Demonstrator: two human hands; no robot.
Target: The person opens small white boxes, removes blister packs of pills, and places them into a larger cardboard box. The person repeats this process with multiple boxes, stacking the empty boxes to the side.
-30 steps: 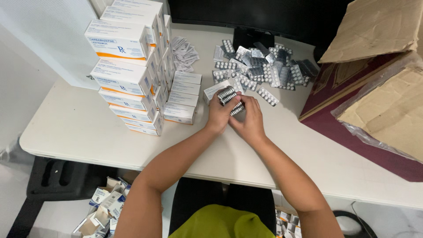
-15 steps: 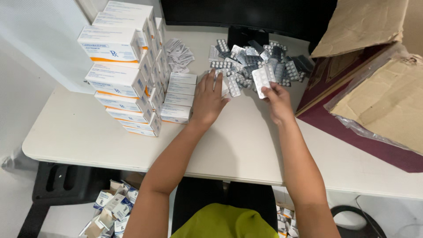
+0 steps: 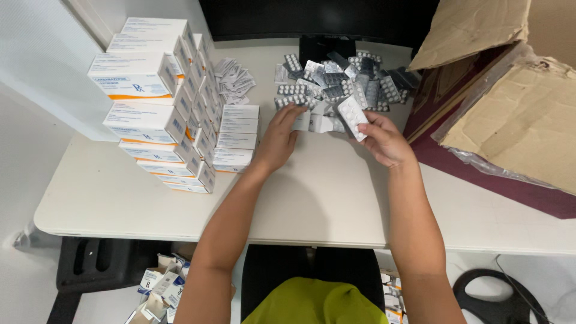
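Two hands work at the pile's near edge: the right hand (image 3: 384, 141) pinches a blister strip (image 3: 352, 116) upright, while the left hand (image 3: 281, 137), fingers spread, presses a white carton (image 3: 311, 122) just leftward; steadying that carton should help.

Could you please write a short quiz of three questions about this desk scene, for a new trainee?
1. True or false: the right hand holds a blister strip.
2. What does the left hand touch? A) the stacked white boxes B) a small white box beside the pile of blister strips C) the cardboard carton
3. What lies between the stacked boxes and the pile?

Key:
1. True
2. B
3. Folded paper leaflets
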